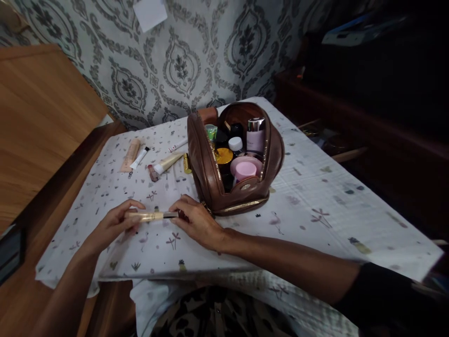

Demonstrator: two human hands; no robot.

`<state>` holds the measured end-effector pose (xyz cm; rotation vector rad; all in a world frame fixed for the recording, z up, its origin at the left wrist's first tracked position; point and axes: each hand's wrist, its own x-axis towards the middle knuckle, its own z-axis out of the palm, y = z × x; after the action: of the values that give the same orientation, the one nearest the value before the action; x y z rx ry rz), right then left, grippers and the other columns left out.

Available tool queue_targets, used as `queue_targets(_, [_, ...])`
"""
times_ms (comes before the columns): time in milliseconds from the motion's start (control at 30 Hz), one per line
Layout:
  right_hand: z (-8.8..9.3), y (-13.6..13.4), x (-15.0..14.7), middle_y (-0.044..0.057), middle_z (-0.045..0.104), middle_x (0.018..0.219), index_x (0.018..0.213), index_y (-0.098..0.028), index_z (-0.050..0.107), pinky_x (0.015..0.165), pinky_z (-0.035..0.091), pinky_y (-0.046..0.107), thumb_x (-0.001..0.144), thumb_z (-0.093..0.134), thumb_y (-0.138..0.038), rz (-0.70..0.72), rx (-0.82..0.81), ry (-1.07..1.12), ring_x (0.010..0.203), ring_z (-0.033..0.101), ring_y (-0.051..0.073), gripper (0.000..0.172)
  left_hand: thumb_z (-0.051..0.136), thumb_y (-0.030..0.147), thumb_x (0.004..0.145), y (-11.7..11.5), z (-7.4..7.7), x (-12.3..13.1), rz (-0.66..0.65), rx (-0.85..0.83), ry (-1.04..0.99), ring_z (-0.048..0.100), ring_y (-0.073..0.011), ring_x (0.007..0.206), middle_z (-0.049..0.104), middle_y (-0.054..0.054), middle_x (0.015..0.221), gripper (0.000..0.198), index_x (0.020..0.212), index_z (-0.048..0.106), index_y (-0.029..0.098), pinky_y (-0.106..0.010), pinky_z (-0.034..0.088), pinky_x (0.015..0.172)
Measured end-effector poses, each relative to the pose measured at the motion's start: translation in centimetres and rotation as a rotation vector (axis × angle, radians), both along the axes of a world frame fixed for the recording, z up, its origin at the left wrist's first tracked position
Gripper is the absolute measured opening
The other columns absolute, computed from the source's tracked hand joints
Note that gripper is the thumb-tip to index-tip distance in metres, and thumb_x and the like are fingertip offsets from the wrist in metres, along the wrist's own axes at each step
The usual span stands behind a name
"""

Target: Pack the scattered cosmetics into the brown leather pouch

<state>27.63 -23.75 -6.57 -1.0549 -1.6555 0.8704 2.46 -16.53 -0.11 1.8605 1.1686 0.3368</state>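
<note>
Both my hands hold a slim beige cosmetic tube (151, 216) level, just above the cloth near the table's front. My left hand (117, 222) grips its pale end. Around its darker, cap-like end close the fingers of my right hand (198, 222). Just behind my right hand stands a brown makeup bag (206, 175), unzipped wide. Inside it I see a pink-lidded jar (244, 171), a yellow-topped container (223, 156), a white-capped bottle (235, 144) and a lilac bottle with a silver cap (256, 135). The bottom of the bag is hidden.
Left of the bag lie a peach tube (131, 154), a small white tube (139, 158), a cream tube (169, 163), a small pinkish item (153, 173) and a gold item (187, 163). A patterned cloth (298, 220) covers the table. A wooden panel (49, 107) rises at left.
</note>
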Motion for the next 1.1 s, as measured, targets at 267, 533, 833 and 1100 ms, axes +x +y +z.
queue_targets(267, [0.3, -0.1, 0.0, -0.001, 0.053, 0.09, 0.094, -0.017, 0.062, 0.075, 0.044, 0.024, 0.089, 0.064, -0.008, -0.011, -0.007, 0.034, 0.077, 0.052, 0.012, 0.011, 0.076, 0.045, 0.078, -0.2, -0.9, -0.5, 0.139, 0.086, -0.132, 0.048, -0.0105, 0.056, 0.053, 0.005, 0.064, 0.035, 0.094, 0.059, 0.02, -0.02, 0.036, 0.05])
queue_targets(533, [-0.2, 0.0, -0.1, 0.0, 0.054, 0.09, 0.095, -0.018, 0.061, 0.067, 0.042, 0.022, 0.089, 0.063, -0.009, -0.022, 0.013, 0.04, 0.075, 0.052, 0.011, 0.011, 0.049, 0.05, 0.096, -0.6, -1.9, 0.3, 0.246, 0.19, -0.174, 0.039, -0.0102, 0.047, 0.049, 0.002, 0.049, 0.051, 0.056, 0.053, 0.019, -0.023, 0.031, 0.048])
queue_targets(833, [0.9, -0.5, 0.3, -0.007, 0.046, 0.062, 0.119, -0.019, 0.052, 0.064, 0.04, 0.026, 0.107, 0.035, -0.032, 0.064, -0.175, 0.021, 0.057, 0.052, 0.013, 0.025, 0.053, 0.059, 0.094, -1.5, -4.1, 0.9, 0.314, 0.071, -0.353, 0.04, -0.0112, 0.047, 0.046, 0.001, 0.044, 0.061, 0.048, 0.049, 0.02, -0.026, 0.032, 0.052])
queue_targets(1100, [0.3, -0.1, -0.1, -0.006, 0.051, 0.076, 0.108, -0.023, 0.048, 0.064, 0.038, 0.023, 0.087, 0.063, -0.016, 0.054, -0.201, 0.043, 0.066, 0.051, 0.012, 0.027, 0.064, 0.063, 0.087, -1.4, -4.4, 1.0, 0.361, 0.024, -0.488, 0.041, -0.0115, 0.045, 0.046, 0.002, 0.042, 0.06, 0.048, 0.05, 0.02, -0.027, 0.032, 0.051])
